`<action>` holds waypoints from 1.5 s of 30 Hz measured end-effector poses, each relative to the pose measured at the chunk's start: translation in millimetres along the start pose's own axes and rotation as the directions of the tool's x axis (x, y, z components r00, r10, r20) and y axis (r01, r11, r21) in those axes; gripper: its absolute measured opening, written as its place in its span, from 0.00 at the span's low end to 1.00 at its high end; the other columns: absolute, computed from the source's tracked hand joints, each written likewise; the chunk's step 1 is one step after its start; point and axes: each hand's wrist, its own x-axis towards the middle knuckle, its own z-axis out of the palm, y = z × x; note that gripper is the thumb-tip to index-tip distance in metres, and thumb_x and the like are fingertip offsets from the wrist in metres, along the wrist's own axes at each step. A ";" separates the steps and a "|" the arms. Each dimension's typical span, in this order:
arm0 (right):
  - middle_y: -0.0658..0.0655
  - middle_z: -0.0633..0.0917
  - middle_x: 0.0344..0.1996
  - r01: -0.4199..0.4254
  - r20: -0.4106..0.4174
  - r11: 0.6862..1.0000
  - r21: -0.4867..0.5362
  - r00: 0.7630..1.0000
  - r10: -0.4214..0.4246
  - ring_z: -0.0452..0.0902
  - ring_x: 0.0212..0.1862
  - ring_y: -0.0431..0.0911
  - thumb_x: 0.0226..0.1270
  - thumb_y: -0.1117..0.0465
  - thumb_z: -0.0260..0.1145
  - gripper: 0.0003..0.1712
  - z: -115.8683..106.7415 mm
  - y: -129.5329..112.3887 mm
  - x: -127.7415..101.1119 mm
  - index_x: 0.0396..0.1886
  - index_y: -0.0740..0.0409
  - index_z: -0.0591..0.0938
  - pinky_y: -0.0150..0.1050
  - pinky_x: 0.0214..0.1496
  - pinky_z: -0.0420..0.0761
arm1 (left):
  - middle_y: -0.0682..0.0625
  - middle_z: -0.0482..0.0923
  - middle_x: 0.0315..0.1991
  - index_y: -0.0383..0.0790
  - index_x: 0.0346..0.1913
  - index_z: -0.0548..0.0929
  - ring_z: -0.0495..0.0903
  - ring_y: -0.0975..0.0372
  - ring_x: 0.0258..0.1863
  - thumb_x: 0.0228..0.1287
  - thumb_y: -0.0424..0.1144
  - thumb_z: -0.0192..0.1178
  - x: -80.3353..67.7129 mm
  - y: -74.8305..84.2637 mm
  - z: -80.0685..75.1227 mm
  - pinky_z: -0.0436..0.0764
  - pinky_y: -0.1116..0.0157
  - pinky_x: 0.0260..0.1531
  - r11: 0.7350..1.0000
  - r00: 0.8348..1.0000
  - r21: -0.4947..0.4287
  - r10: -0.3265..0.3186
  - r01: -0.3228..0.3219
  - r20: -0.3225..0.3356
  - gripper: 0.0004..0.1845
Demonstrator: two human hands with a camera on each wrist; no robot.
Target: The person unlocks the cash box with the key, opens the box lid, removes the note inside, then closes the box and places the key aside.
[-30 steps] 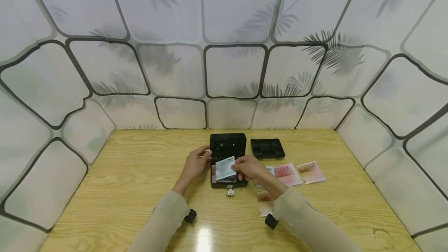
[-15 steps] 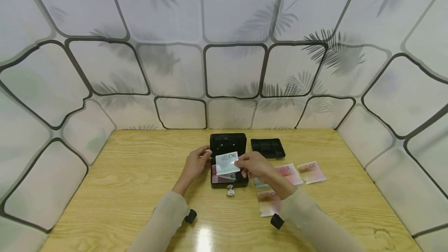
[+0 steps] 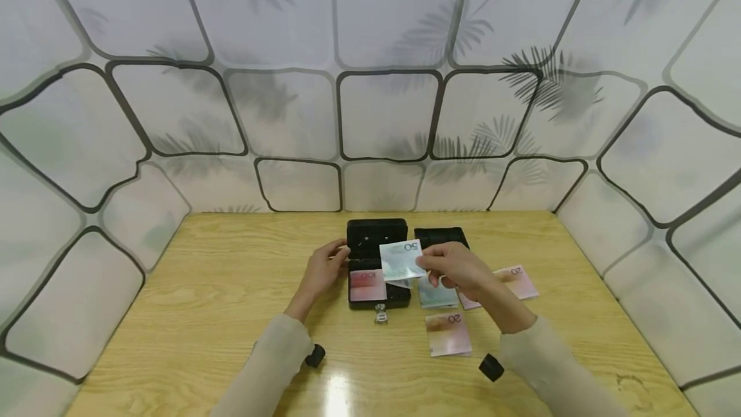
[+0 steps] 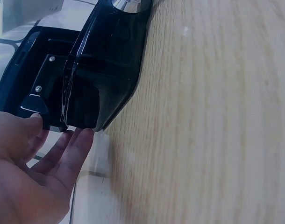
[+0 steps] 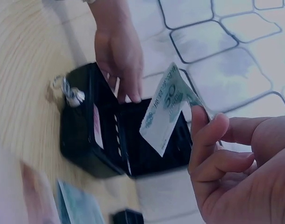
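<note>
A small black cash box [image 3: 376,262] stands open at the table's middle, lid upright, a pink banknote [image 3: 367,285] lying inside. My left hand [image 3: 325,269] rests with straight fingers against the box's left side [image 4: 98,79], fingertips [image 4: 81,137] touching its corner. My right hand [image 3: 457,268] pinches a green 50 banknote [image 3: 401,259] by one end and holds it in the air above the box's right edge. In the right wrist view the note [image 5: 167,109] hangs between my fingers [image 5: 205,140] and the box [image 5: 110,144].
A black insert tray [image 3: 441,237] lies behind my right hand. Several banknotes lie on the table right of the box: a green one [image 3: 437,295], a pink 20 [image 3: 448,333], another pink one [image 3: 518,280]. A key [image 3: 380,314] hangs in the box's front lock.
My right hand has lifted the 50 note up out of the box and carried it rightward. The pink note inside is now uncovered. The left hand has stayed put.
</note>
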 end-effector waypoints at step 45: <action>0.48 0.77 0.23 -0.195 -0.035 0.981 0.014 0.980 0.195 0.67 0.24 0.36 0.82 0.56 0.59 0.14 -114.2 94.7 -120.1 0.40 0.58 0.86 0.29 0.23 0.60 | 0.33 0.84 0.53 0.31 0.65 0.80 0.88 0.49 0.43 0.80 0.35 0.56 -1.0 0.9 0.2 0.90 0.57 0.41 1.000 1.000 0.008 -0.016 0.016 0.003 0.18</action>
